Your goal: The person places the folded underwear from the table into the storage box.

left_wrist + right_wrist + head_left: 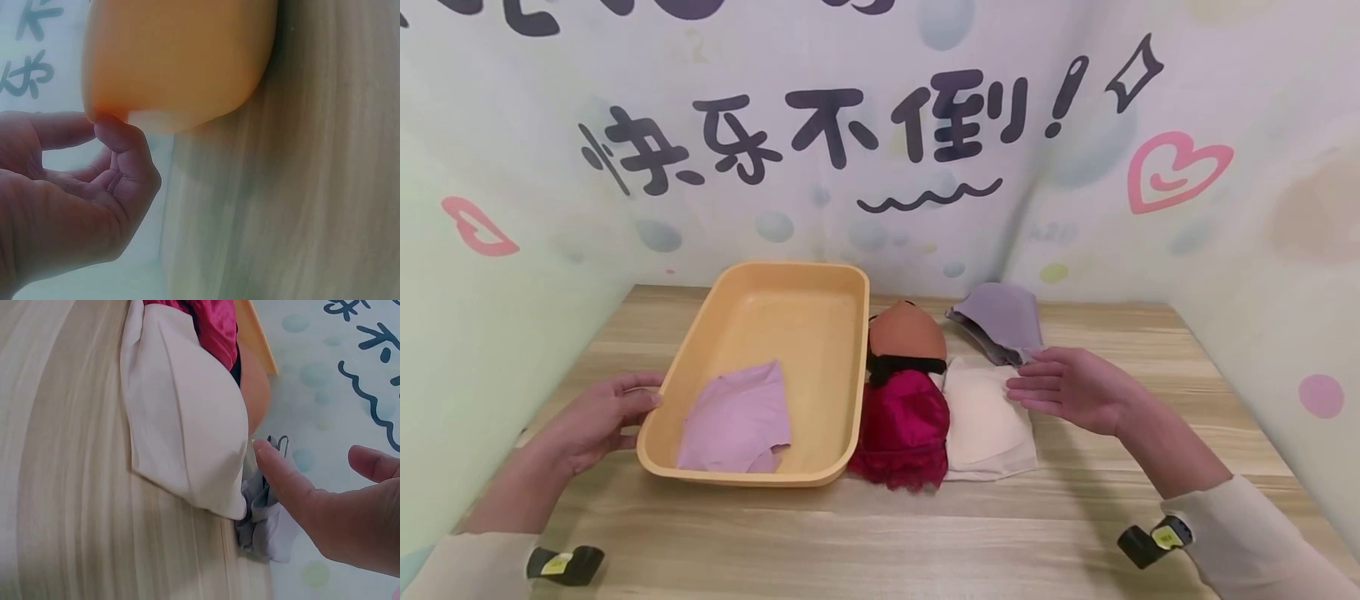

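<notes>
My left hand [597, 417] is at the near left side of a yellow-orange plastic tray [863, 367], its fingertips pinching the rim. In the left wrist view, thumb and fingers [128, 150] meet at the tray's edge. Inside the tray lies a folded lilac undergarment [733, 421]. My right hand [1078, 390] is held out with straight fingers beside a folded cream bra [988, 421] and a grey-purple bra [1003, 317]. In the right wrist view a fingertip overlaps the edge of the cream bra, and nothing is in the hand.
Against the tray's right side lie a dark red satin bra [906, 425] with lace trim and a brown bra [910, 333] with a black band. A printed cloth [925, 233] hangs behind and beside the wooden tabletop [887, 542].
</notes>
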Demonstrator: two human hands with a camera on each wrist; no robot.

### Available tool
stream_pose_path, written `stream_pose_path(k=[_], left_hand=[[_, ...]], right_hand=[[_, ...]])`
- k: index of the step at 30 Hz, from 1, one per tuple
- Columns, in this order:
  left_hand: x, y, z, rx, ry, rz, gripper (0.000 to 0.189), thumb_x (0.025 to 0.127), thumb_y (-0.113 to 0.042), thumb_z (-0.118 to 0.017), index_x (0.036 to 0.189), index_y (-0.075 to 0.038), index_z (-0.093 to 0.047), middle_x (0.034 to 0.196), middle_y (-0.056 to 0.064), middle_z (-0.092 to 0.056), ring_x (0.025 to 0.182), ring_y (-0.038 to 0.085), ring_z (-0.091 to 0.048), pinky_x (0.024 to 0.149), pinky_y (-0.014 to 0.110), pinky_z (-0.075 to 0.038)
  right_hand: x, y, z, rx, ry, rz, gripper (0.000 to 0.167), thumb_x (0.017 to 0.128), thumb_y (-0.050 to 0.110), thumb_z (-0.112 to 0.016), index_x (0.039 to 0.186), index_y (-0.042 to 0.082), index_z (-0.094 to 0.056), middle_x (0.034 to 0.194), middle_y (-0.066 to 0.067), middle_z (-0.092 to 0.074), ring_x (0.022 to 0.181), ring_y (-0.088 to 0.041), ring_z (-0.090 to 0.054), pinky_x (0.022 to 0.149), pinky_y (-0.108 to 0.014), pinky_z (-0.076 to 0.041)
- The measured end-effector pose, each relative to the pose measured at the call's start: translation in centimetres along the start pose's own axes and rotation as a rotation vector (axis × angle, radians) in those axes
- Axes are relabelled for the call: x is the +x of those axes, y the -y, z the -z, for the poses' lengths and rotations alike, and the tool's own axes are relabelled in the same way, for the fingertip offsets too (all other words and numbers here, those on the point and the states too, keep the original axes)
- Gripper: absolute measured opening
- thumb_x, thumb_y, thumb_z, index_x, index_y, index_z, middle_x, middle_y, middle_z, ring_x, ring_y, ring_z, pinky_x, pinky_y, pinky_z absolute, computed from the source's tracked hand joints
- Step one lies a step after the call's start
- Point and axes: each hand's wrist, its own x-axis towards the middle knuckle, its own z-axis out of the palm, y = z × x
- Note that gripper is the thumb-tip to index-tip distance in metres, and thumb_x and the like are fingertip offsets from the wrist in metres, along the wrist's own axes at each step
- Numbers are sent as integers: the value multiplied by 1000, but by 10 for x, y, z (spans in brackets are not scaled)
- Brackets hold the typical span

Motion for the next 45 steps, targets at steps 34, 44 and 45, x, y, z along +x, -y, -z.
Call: stream_pose_path(k=[34, 44, 45], left_hand=[[-1, -2, -2, 21, -4, 5, 60, 102, -18, -48, 145, 12, -20, 98, -10, -63, 88, 7, -63, 75, 37, -57], [-1, -1, -1, 16, -1, 3, 60, 102, -18, -49, 145, 12, -21, 97, -11, -64, 88, 8, -63, 75, 38, -57], [-1, -1, -1, 15, -1, 2, 60, 101, -18, -49, 145, 12, -21, 97, -11, -64, 88, 8, -63, 75, 38, -57]], right_hand=[[0, -24, 43, -25, -50, -64, 69, 105, 30, -36, 148, -15, -6, 127, -16, -59, 115, -23, -61, 105, -37, -43], [5, -26, 38, -41, -65, -65, 70, 104, 31, -39, 148, -15, -9, 123, -12, -59, 112, -22, -61, 106, -37, -42], [6, -26, 37, -43, -66, -67, 70, 104, 31, -39, 148, -15, -10, 122, -11, -59, 112, -21, -62, 106, -37, -42]])
